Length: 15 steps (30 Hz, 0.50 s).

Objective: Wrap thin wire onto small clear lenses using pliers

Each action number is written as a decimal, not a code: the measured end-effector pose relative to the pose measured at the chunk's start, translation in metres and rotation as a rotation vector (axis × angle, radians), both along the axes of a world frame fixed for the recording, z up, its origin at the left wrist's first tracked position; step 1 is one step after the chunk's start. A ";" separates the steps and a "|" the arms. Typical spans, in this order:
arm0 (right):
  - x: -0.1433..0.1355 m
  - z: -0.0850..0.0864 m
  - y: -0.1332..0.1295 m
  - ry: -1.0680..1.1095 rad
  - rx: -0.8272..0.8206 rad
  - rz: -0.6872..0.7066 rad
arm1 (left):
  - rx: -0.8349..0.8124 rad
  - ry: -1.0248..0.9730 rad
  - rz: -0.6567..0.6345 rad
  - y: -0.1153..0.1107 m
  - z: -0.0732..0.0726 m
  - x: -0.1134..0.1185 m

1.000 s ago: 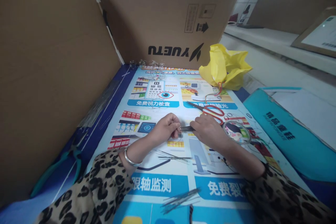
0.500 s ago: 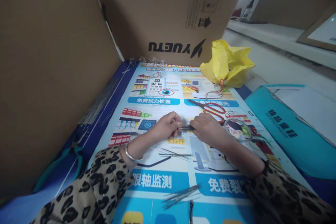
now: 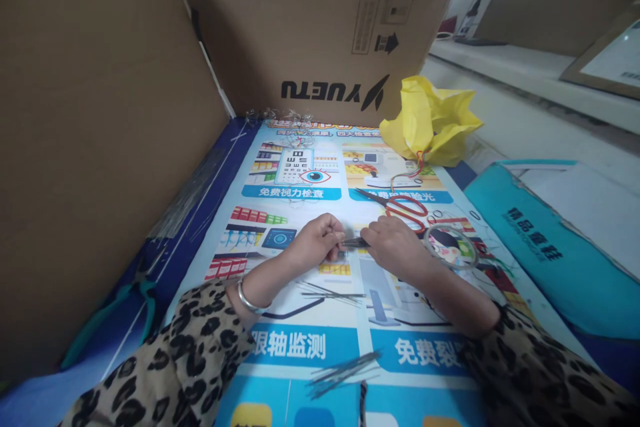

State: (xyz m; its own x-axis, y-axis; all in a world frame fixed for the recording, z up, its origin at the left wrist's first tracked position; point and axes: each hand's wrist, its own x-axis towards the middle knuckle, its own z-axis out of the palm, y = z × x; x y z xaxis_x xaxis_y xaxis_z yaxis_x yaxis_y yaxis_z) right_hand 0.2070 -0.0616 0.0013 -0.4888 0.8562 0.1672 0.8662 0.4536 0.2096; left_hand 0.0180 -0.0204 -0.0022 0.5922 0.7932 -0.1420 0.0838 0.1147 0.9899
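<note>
My left hand (image 3: 318, 240), a bangle on its wrist, is closed in a pinch; what sits between the fingertips is too small to make out. From the right, my right hand (image 3: 395, 245) grips a dark pointed tool, probably pliers (image 3: 356, 242), whose tip meets the left fingertips. Red-handled scissors (image 3: 406, 212) lie just beyond my right hand. A clear ring-shaped roll (image 3: 474, 255) is beside the right wrist. Nearer to me, two loose bundles of thin dark wires, one (image 3: 333, 295) below the hands and another (image 3: 344, 372) lower down, rest on the printed poster.
Cardboard walls (image 3: 330, 27) stand at the back and left. Teal-handled pliers (image 3: 145, 287) and many thin wires (image 3: 185, 203) lie at the left. A yellow crumpled bag (image 3: 430, 121) is at the back right, a teal box (image 3: 540, 240) at the right. Tangled wire pieces (image 3: 280, 117) sit along the back.
The view has shifted very slightly. Both hands keep nearly the same place and hold.
</note>
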 end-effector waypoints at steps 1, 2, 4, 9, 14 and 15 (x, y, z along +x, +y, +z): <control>0.000 0.000 0.000 0.001 0.006 -0.003 | -0.006 -0.003 0.011 -0.001 0.001 0.001; 0.000 -0.001 0.000 0.001 0.013 -0.007 | -0.012 -0.007 0.025 -0.002 0.002 0.001; 0.000 -0.001 0.000 0.001 0.028 -0.016 | -0.022 -0.014 0.053 -0.003 0.004 0.002; -0.002 0.000 0.000 0.000 0.036 -0.032 | -0.029 -0.027 0.110 -0.007 0.007 0.005; -0.005 0.003 -0.005 -0.009 0.045 -0.079 | -0.043 -0.044 0.188 -0.009 0.005 0.007; -0.006 0.004 -0.006 -0.010 0.048 -0.094 | -0.047 -0.048 0.201 -0.009 0.005 0.008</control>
State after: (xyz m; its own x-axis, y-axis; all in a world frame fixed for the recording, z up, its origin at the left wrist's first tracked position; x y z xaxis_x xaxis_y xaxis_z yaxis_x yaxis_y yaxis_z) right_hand 0.2007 -0.0673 0.0048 -0.4082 0.8898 0.2042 0.9024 0.3593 0.2379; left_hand 0.0258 -0.0295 0.0026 0.4294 0.8894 -0.1569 0.0077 0.1702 0.9854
